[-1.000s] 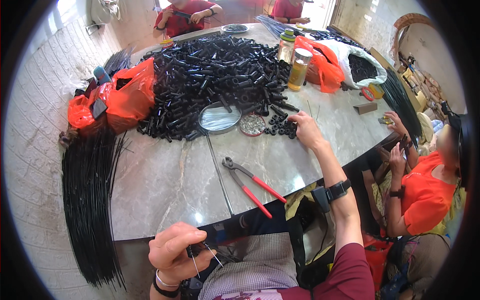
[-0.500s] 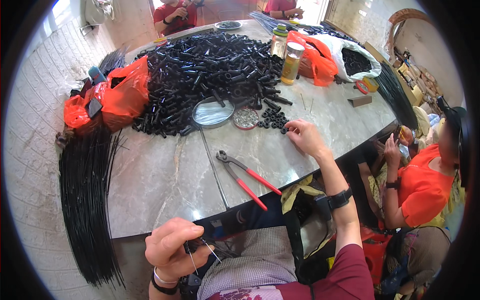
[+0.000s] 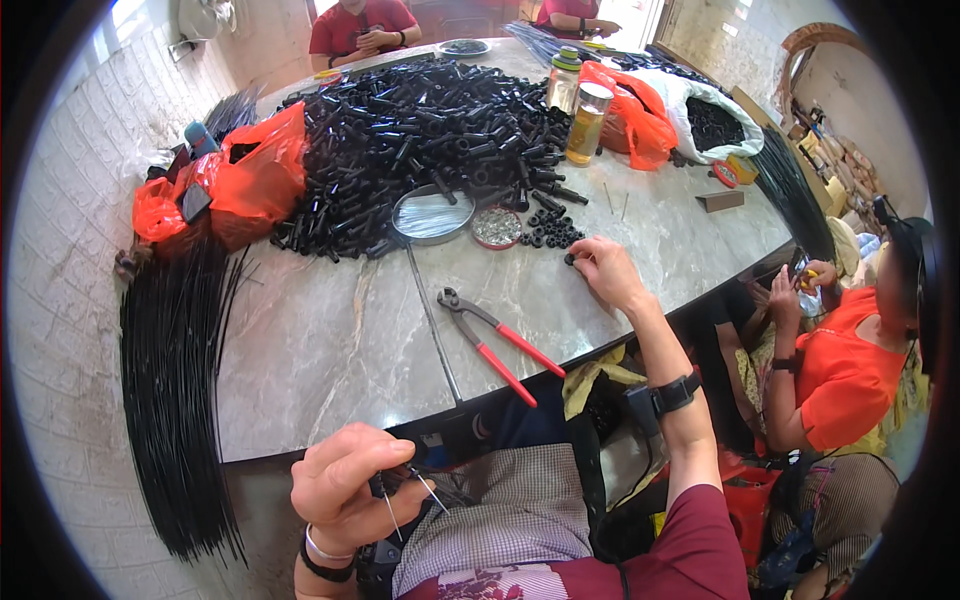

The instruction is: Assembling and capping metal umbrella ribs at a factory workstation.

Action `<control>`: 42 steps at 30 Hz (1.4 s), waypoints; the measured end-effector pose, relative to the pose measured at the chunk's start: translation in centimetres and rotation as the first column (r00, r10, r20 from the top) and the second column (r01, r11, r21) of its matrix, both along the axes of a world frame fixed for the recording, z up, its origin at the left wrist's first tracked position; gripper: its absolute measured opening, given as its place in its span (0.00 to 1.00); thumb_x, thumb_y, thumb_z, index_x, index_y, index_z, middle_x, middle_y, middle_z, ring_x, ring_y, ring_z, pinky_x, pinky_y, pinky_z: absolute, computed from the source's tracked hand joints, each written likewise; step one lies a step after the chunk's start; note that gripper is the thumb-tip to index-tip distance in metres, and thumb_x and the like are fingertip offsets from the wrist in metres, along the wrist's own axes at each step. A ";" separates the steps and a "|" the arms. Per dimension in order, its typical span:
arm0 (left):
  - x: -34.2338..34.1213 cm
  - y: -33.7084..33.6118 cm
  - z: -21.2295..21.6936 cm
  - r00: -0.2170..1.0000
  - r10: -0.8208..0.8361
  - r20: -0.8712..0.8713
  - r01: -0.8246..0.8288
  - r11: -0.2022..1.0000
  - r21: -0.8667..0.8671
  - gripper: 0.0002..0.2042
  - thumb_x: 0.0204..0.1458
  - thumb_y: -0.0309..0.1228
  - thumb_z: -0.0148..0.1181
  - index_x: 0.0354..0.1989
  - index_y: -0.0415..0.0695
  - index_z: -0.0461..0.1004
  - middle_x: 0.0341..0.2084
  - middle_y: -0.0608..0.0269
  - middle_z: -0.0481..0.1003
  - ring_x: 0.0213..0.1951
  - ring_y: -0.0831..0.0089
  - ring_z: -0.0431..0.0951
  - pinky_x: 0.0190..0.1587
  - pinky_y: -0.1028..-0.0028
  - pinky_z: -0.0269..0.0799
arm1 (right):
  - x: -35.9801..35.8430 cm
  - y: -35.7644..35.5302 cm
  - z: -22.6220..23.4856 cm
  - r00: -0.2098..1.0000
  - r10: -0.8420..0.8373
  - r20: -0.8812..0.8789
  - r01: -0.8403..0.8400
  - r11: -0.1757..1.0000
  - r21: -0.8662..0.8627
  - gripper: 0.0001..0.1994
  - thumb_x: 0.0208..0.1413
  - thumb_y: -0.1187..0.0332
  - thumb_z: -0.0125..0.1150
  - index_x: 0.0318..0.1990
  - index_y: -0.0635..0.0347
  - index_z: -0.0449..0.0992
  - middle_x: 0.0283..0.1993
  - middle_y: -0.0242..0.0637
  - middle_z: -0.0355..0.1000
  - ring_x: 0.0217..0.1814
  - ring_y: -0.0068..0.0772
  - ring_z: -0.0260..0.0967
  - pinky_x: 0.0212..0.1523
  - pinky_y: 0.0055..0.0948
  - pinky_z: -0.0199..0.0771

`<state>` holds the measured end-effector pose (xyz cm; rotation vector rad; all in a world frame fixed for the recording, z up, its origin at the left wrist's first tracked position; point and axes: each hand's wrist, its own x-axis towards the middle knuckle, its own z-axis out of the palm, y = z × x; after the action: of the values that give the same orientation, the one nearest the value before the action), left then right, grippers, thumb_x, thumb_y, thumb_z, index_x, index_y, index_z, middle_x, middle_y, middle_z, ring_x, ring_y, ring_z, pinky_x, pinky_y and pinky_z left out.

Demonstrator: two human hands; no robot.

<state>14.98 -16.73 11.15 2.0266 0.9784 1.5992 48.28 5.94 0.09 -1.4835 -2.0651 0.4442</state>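
Note:
Low at the left, off the table's front edge, my left hand [image 3: 352, 485] is closed in a pinch around dark small parts with two thin metal wires [image 3: 392, 512] sticking out below. My right hand [image 3: 610, 272] reaches onto the table and pinches a small black ring-shaped part [image 3: 570, 259]. Beside its fingertips lies a cluster of similar small black rings [image 3: 550, 230]. Just left of them stand a round red-rimmed dish of small metal pieces [image 3: 496, 228] and a round tin of thin pale wires [image 3: 432, 216]. Red-handled pincers [image 3: 500, 340] rest between my hands, jaws pointing away.
A big heap of black tubular parts [image 3: 420, 140] covers the far table. Two bottles [image 3: 588, 125], orange bags [image 3: 255, 185] and a white sack [image 3: 690, 110] stand around it. Long black strands [image 3: 175, 420] hang over the left edge. A person in orange [image 3: 850, 360] works at the right.
My right hand has drawn slightly toward me, taking a small black ring away from the cluster. My left hand keeps its pinch. The whole view has shifted a little.

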 end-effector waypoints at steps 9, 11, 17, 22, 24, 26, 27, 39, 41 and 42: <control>0.0 0.0 0.1 1.000 0.005 -0.003 -0.005 1.000 0.007 0.20 0.32 0.19 0.70 0.39 0.37 0.76 0.21 0.59 0.74 0.21 0.73 0.75 0.22 0.78 0.69 | 0.6 0.2 -0.1 1.000 -0.010 0.018 0.010 0.999 0.031 0.08 0.51 0.75 0.56 0.38 0.61 0.78 0.39 0.46 0.73 0.43 0.48 0.72 0.44 0.36 0.71; 0.1 0.1 0.3 1.000 0.008 -0.011 -0.008 1.000 0.010 0.20 0.32 0.19 0.70 0.39 0.37 0.76 0.21 0.59 0.74 0.21 0.73 0.75 0.22 0.78 0.69 | 0.8 0.2 -0.2 1.000 0.007 0.000 -0.007 0.999 0.041 0.09 0.51 0.75 0.55 0.39 0.61 0.78 0.39 0.46 0.73 0.43 0.48 0.71 0.45 0.36 0.71; 0.2 0.0 0.3 1.000 0.025 -0.017 -0.025 1.000 0.010 0.20 0.32 0.19 0.70 0.39 0.37 0.76 0.21 0.58 0.74 0.20 0.73 0.75 0.21 0.78 0.69 | -0.1 -0.8 0.9 0.986 0.058 0.158 -0.060 0.998 0.011 0.11 0.51 0.73 0.56 0.43 0.58 0.78 0.37 0.44 0.73 0.43 0.47 0.71 0.46 0.37 0.70; 0.2 -0.2 0.2 1.000 0.020 -0.008 -0.020 1.000 0.021 0.21 0.32 0.19 0.71 0.40 0.37 0.76 0.21 0.58 0.74 0.20 0.73 0.75 0.21 0.78 0.69 | -0.2 -1.1 1.1 0.984 0.076 0.163 -0.071 0.997 -0.036 0.11 0.52 0.69 0.57 0.42 0.60 0.78 0.37 0.45 0.73 0.43 0.48 0.71 0.45 0.38 0.70; 0.2 -0.3 0.3 1.000 0.014 -0.001 -0.014 1.000 0.024 0.21 0.32 0.19 0.71 0.40 0.37 0.76 0.22 0.58 0.75 0.21 0.73 0.75 0.21 0.78 0.69 | 0.1 -1.2 1.0 0.995 0.044 0.091 -0.040 0.998 -0.048 0.10 0.52 0.68 0.57 0.39 0.62 0.78 0.38 0.45 0.73 0.43 0.48 0.71 0.44 0.38 0.70; 0.3 -0.4 0.3 1.000 0.017 -0.004 -0.017 1.000 0.026 0.21 0.32 0.19 0.71 0.40 0.37 0.76 0.22 0.58 0.74 0.21 0.73 0.74 0.22 0.78 0.69 | 0.9 -0.8 0.2 0.997 0.023 0.075 -0.021 1.000 -0.016 0.09 0.52 0.69 0.57 0.39 0.62 0.78 0.38 0.45 0.73 0.43 0.49 0.71 0.44 0.38 0.70; 0.3 -0.5 0.3 1.000 0.024 -0.008 -0.024 0.999 0.025 0.21 0.32 0.19 0.71 0.40 0.37 0.76 0.22 0.58 0.74 0.21 0.73 0.74 0.22 0.78 0.69 | 1.0 -0.8 0.1 0.998 0.004 0.057 -0.005 1.000 0.014 0.08 0.53 0.70 0.57 0.38 0.61 0.78 0.39 0.45 0.73 0.44 0.49 0.71 0.44 0.38 0.70; 0.3 -1.0 0.3 1.000 0.018 0.004 -0.018 0.999 0.038 0.20 0.33 0.19 0.71 0.40 0.36 0.76 0.23 0.58 0.75 0.21 0.74 0.74 0.22 0.78 0.69 | -0.6 -2.1 1.3 0.969 0.068 0.236 -0.063 0.998 -0.027 0.18 0.53 0.74 0.52 0.52 0.51 0.74 0.47 0.43 0.69 0.49 0.47 0.69 0.49 0.39 0.70; 0.2 -1.2 0.3 1.000 0.018 0.009 -0.018 0.999 0.045 0.20 0.33 0.19 0.71 0.40 0.36 0.76 0.23 0.58 0.75 0.21 0.74 0.75 0.22 0.78 0.69 | -0.7 -1.9 0.9 0.961 0.073 0.268 -0.069 0.997 -0.023 0.18 0.53 0.74 0.51 0.52 0.51 0.73 0.47 0.43 0.69 0.49 0.48 0.69 0.49 0.40 0.70; 0.2 -1.2 0.3 1.000 0.020 0.013 -0.020 0.999 0.050 0.20 0.33 0.19 0.71 0.40 0.36 0.76 0.23 0.58 0.75 0.21 0.73 0.75 0.23 0.78 0.69 | -0.8 -1.8 0.9 0.951 0.080 0.299 -0.077 0.997 -0.021 0.18 0.53 0.74 0.51 0.53 0.50 0.73 0.46 0.43 0.69 0.49 0.48 0.69 0.49 0.41 0.69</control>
<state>15.16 -17.98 11.44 2.0432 0.9666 1.6602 47.45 4.18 0.95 -1.5569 -2.3659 0.2710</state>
